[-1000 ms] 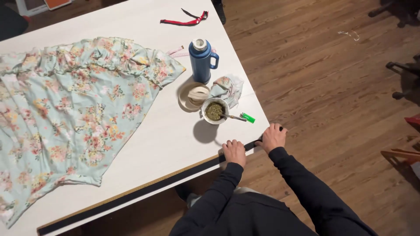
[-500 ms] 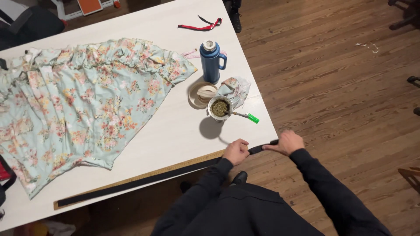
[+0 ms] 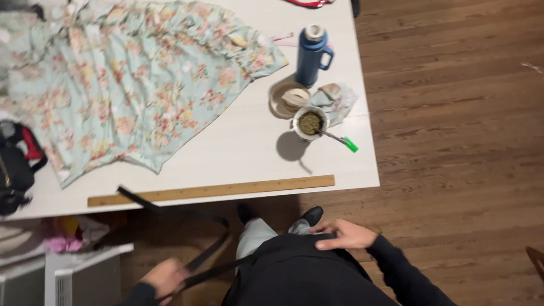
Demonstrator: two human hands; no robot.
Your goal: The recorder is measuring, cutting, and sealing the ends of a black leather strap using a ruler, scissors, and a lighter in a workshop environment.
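Left hand [image 3: 165, 277] is gripping the black strap [image 3: 207, 258] at 7 o'clock — drawing it around the waist. Right hand [image 3: 344, 235] is lying flat at 5 o'clock, seemingly pinning the other end — next needs joining.

White table [image 3: 362, 170] on dark wood plank floor [image 3: 453, 113]; white unit [image 3: 85, 272], perhaps shelf, lower left.

Looks like a home sewing corner. Dark wooden plank floor [image 3: 453, 141] under a white desk [image 3: 249, 153], spread with floral fabric [image 3: 130, 85]. Beside it a long wooden ruler [image 3: 215, 190], a roll of tape [image 3: 290, 98], a blue flask [image 3: 313, 55] and a cup of herbal drink with a straw [image 3: 310, 122]. Black bag [image 3: 14, 170] at the desk edge, white storage unit [image 3: 62, 272] below.
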